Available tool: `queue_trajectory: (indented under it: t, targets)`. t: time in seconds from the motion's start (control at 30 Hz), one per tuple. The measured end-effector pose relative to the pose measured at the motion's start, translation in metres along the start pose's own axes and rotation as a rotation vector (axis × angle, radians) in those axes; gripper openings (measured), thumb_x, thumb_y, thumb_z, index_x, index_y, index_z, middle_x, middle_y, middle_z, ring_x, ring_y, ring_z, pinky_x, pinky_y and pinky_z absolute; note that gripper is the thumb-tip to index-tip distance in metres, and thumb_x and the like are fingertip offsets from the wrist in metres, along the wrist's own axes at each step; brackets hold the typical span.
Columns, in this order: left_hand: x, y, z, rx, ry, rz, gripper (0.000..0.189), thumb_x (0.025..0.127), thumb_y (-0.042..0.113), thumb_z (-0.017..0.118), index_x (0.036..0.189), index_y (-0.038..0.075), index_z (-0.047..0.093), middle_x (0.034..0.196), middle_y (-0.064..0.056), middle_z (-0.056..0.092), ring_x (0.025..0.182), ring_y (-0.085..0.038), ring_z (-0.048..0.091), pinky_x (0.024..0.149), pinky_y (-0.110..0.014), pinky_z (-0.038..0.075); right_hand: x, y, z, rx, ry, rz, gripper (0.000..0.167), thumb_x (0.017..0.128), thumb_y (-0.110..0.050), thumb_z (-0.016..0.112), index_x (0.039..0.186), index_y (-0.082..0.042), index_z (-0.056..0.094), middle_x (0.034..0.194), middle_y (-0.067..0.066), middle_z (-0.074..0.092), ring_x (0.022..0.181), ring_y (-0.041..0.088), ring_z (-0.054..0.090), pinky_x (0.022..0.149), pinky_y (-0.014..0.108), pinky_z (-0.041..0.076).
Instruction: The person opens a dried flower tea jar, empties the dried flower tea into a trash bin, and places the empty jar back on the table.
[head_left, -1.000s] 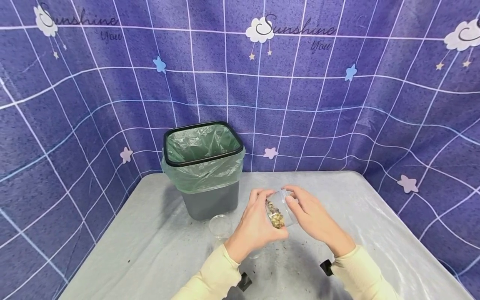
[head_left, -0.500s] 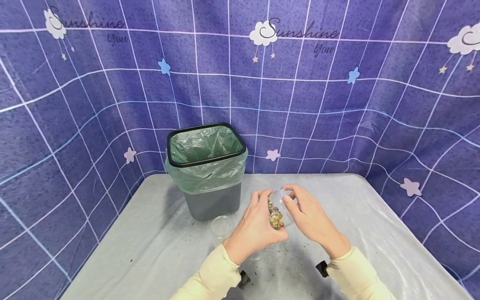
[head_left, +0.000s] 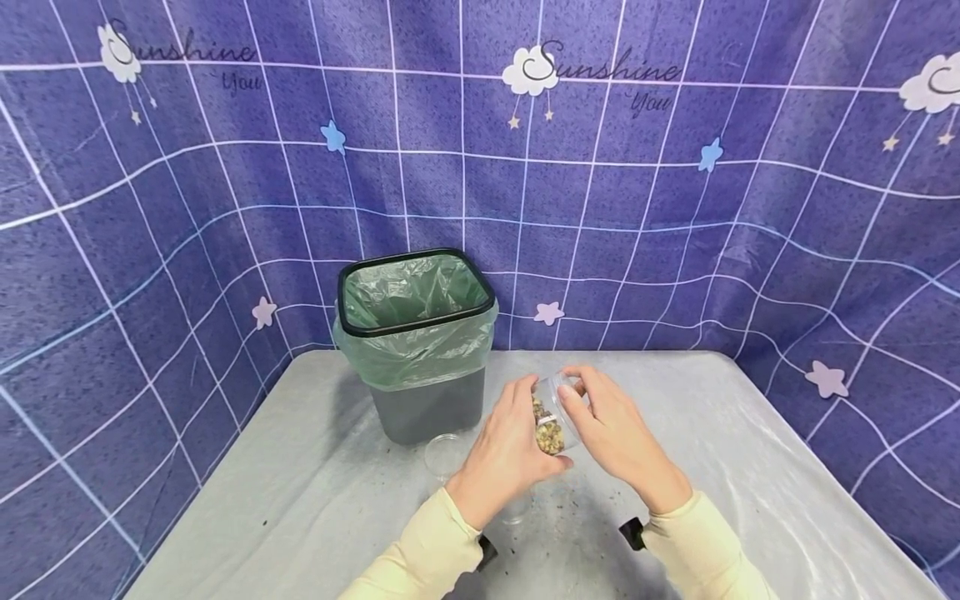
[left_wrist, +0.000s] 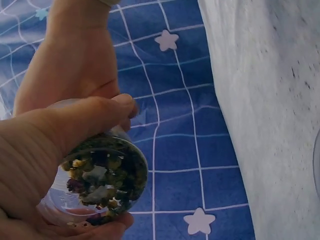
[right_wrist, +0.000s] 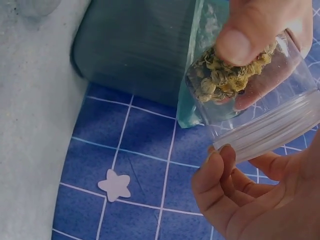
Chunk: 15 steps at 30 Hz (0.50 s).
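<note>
A clear jar (right_wrist: 283,90) lies tilted on its side above the table, part filled with yellowish dried flowers (right_wrist: 225,80). My left hand (head_left: 504,437) grips it near the base, thumb along one side, fingers on the other. At the jar's other end is a clear ridged lid (right_wrist: 270,131), and my right hand (head_left: 618,437) holds its rim with curled fingers and thumb. Through the round base in the left wrist view, darker bits show among the dried flowers (left_wrist: 107,175). Whether the lid is fully seated on the jar I cannot tell.
A grey bin (head_left: 431,408) with a green liner bag (head_left: 420,358) stands behind and left of my hands. Clear round containers (head_left: 446,456) sit on the grey-covered table (head_left: 300,467), partly hidden by my left arm. Small dark crumbs are scattered near the front. A purple curtain (head_left: 600,200) surrounds the table.
My right hand has shifted slightly left and turned at the lid end. The jar stays in my left hand, slightly tilted differently. The head view has drifted a little.
</note>
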<state>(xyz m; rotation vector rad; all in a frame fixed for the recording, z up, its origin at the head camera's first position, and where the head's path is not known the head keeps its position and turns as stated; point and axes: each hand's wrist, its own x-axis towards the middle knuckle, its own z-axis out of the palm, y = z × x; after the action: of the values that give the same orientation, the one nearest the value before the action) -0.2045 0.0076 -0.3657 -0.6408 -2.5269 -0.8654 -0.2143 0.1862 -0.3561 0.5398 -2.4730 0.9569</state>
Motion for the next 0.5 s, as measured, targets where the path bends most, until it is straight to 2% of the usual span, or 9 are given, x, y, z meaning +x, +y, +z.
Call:
queue_trajectory:
  t: [0.27,0.5]
  targets:
    - [0.005,-0.006,0.005,0.050,0.110,0.054,0.099,0.055,0.023,0.098,0.138,-0.001,0.050,0.116,-0.013,0.062,0.098,-0.025,0.064,0.089,-0.038,0.057,0.007,0.001,0.004,0.013,0.003,0.009,0.033,0.108,-0.041,0.048,0.131,-0.019,0.059,0.099,-0.003,0.062,0.083,0.014,0.055,0.076,0.037,0.048]
    - [0.009,-0.006,0.007,0.079,0.173,0.082,0.094,0.052,0.019,0.094,0.133,-0.001,0.051,0.112,-0.011,0.062,0.098,-0.025,0.064,0.088,-0.038,0.056,0.015,0.004,0.007,0.061,0.012,0.019,0.036,0.108,-0.045,0.046,0.130,-0.019,0.058,0.098,-0.001,0.062,0.083,0.016,0.056,0.077,0.038,0.047]
